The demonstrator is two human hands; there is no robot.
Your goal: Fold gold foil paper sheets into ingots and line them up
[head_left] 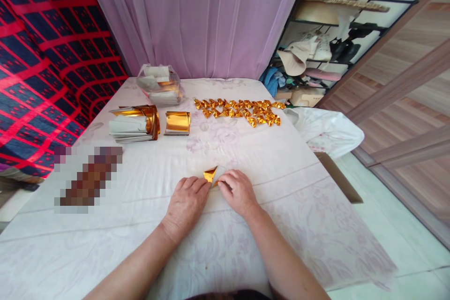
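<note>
A sheet of gold foil paper [210,175], partly folded with its pale back showing, lies on the table between my hands. My left hand [189,200] rests over its left side, fingers closed together on its near edge. From the right, my right hand [239,191] pinches the paper's other edge between thumb and fingers. Farther back stand a small stack of gold foil sheets [177,123] and a larger fanned stack [135,124]. Several folded gold foil pieces [234,108] are lined up in rows at the back right of the table.
A clear plastic bag [159,85] with more paper sits at the back left. A blurred patch [89,178] hides something on the left. The floral tablecloth [225,239] covers the table. A white bag [328,131] lies beyond the right edge, near a shelf rack [316,63].
</note>
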